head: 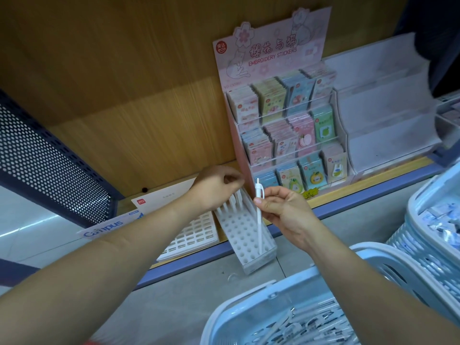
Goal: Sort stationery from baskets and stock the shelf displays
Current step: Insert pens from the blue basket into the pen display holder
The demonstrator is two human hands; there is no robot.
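A person's right hand [281, 210] pinches a slim white pen [259, 220] near its clip end, holding it upright with the tip in a front hole of a white pen rack [245, 235] on the shelf edge [348, 204]. The left hand [219, 188] curls over the standing pens [232, 202] in the rack's back row, apparently pinching one top. A basket [271, 292] of more pens sits below. The pen looks light, stiff and smooth, probably best held mid-barrel for steering into a hole.

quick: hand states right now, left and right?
Left hand: closed, fingers curled on the standing pens in the pen rack.
Right hand: closed, pinching a white pen.
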